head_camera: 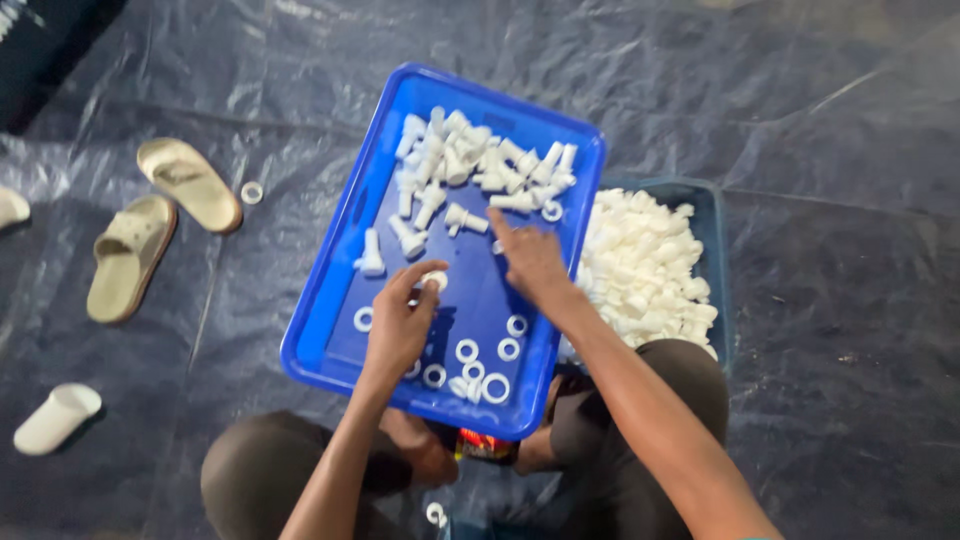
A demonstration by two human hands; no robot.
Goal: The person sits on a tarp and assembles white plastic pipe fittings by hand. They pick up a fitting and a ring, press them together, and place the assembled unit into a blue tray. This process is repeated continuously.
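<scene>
Many small white plastic pieces point(470, 170) lie piled at the far end of a blue tray point(330, 350). White rings point(467, 350) sit at the near end. Left hand point(398, 325) has its grip pinched on one white piece point(434, 280). Right hand point(530, 258) is open, fingers reaching toward the pile.

One blue tray point(340, 330) sits across my knees, and beside it a second tray point(712, 215) is heaped with white pieces point(645, 265) too many to count. About eight white rings point(467, 350) lie loose at the near end of my tray, and a pile of white fittings point(470, 165), too tangled to count, fills the far end. On the sheet I count three tan sandals point(190, 183), one white cup point(57, 417) and one stray ring point(252, 192).
</scene>
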